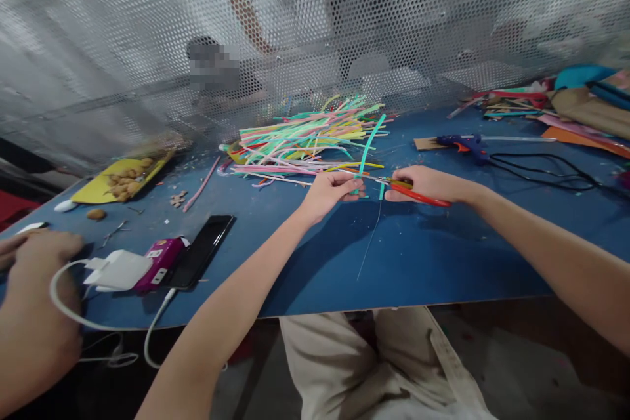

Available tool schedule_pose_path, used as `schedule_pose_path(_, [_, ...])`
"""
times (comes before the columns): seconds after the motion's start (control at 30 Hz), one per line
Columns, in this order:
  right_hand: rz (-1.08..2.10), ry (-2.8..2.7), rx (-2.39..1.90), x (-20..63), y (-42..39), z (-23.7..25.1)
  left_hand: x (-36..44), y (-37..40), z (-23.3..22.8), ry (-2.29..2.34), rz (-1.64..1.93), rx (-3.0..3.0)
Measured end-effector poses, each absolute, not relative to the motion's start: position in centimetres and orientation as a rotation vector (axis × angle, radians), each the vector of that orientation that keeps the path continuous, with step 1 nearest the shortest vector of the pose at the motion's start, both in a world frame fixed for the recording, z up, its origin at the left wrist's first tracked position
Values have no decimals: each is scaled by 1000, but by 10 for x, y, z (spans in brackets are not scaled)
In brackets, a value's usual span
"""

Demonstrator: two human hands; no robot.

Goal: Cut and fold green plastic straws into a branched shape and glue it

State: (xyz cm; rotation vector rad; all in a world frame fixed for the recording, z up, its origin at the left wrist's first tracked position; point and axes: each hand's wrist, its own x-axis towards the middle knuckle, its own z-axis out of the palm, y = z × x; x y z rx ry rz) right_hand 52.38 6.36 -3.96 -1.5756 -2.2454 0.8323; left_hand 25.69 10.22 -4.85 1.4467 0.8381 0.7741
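Near the middle of the blue table, my left hand (335, 191) pinches a green pipe cleaner (368, 147), which sticks up above the fingers. Scissors (418, 194) with red-orange handles are gripped in my right hand (418, 184), and their blades point left toward the pipe cleaner. Between the hands is a short green piece (381, 191), close to the right fingertips; a thin bare wire (369, 243) hangs below it. Whether the blades touch the pipe cleaner is too small to tell. Just behind lies a heap of pastel pipe cleaners (305, 134).
A glue gun (467, 144) with a black cord lies at right, before craft scraps (581, 105). At left are a phone (204, 252), a purple power adapter (160, 266), a white charger (123, 269) and a yellow tray (98, 185). Another person's arm (42, 302) rests far left. Perforated metal mesh (305, 33) stands behind.
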Motion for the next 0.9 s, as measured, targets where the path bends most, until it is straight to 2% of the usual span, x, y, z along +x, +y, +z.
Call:
schedule_pose_path(0.47, [929, -2261, -1474, 522, 58, -40, 255, 101, -48, 787, 709, 1468])
schedule_pose_path(0.9, [760, -2170, -1578, 507, 49, -35, 252, 104, -42, 811, 716, 1467])
